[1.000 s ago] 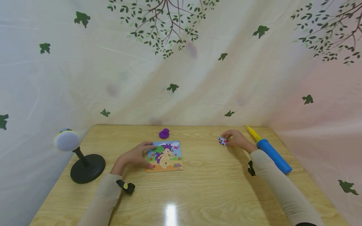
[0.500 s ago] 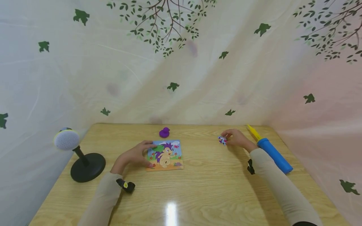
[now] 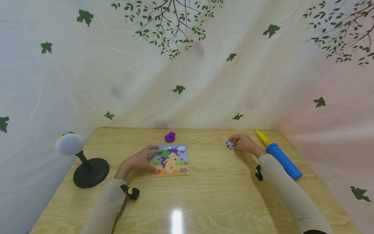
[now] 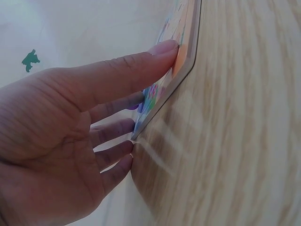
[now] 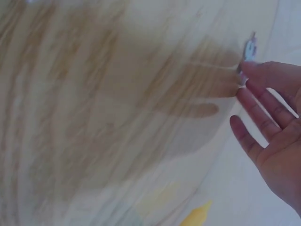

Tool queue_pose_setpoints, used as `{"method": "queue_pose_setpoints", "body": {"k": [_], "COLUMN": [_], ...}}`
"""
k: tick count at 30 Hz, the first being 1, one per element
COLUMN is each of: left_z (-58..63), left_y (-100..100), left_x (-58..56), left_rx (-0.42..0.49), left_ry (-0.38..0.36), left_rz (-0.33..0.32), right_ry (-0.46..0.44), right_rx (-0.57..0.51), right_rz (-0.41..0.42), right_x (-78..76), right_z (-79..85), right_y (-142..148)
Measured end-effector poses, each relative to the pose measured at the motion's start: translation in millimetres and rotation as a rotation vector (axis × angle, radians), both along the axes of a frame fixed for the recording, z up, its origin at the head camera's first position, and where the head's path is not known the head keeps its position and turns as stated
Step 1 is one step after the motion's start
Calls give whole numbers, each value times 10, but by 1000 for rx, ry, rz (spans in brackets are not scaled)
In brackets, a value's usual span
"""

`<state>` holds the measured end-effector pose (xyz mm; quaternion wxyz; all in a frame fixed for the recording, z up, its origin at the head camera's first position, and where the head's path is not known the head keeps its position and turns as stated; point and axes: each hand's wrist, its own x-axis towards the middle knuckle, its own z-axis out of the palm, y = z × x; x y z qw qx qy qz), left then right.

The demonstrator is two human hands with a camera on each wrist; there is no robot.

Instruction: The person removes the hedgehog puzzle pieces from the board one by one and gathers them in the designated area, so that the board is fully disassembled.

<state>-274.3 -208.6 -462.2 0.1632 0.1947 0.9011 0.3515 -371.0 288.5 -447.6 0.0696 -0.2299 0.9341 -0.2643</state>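
A square picture puzzle with a purple-haired hedgehog lies flat on the table in the head view. My left hand rests at its left side, thumb and fingers extended and spread. In the left wrist view, the thumb lies on the face of the puzzle near a corner, while the other fingertips meet its edge. To the right, my right hand pinches a small white-and-purple cartoon figure at the table. The right wrist view shows the figure edge-on and blurred, at the thumb tip.
A purple rubber duck sits behind the puzzle. At left stands a microphone-like object on a round black base. Beside the right forearm lies a blue-and-yellow hand pump. A printed cloth hangs behind the table.
The head view has shifted very slightly. Both hands, the puzzle and the small figure stay in the same places.
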Motion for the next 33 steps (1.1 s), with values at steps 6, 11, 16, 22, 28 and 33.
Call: {"method": "queue_pose_setpoints", "body": {"k": [6,11,16,22,28,33], "left_z": [-9,-10,-15,-20,-13,-2], "left_y": [-9,-25,-28,-20,-19,2], "left_x": [4,4,7,2,5,-5], "left_rx": [-5,2,9,7,0,4], "left_ry": [3,-5,-8,0,3,7], "left_rz": [-6,0,2,-8,1,-6], "right_ry": [11,3,12,-36,-57,-75], "right_rx": [1,-65,-73,-81,-84,-82], "right_rz": [15,114,198,269,313,334], "right_x": [84,115,145,228,269,292], "right_z": [105,218,277,262,173,115], "right_y": [-278,-689,-1142,-1588,-1969,-2218]}}
